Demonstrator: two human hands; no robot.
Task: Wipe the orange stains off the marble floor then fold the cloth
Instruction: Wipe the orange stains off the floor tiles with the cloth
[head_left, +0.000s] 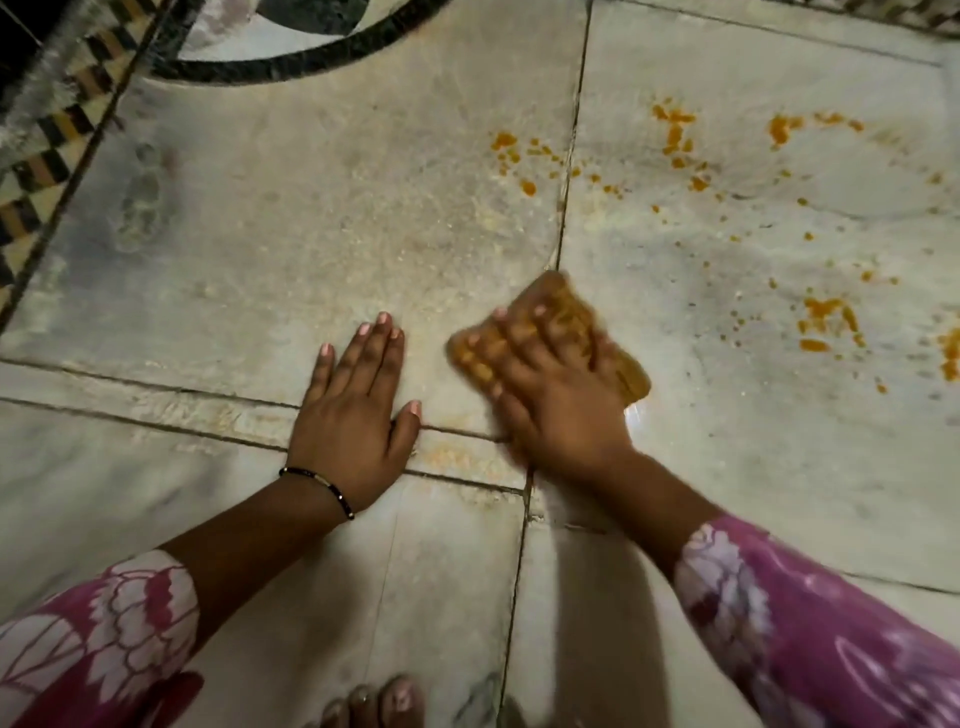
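Pressing down with spread fingers, the right hand (550, 395) was laid flat on a small orange-soaked cloth (566, 322), which was pinned against the marble floor (260, 234) just right of the joint between two slabs; both were blurred. The left hand (358, 410) was rested open, palm down, on the bare slab just beside it, a dark beaded bracelet (319, 486) worn at its wrist and pink floral sleeves (810, 634) seen on both arms. Orange stains (675, 135) were scattered over the slabs toward the floor's far and right edges, well apart from the cloth.
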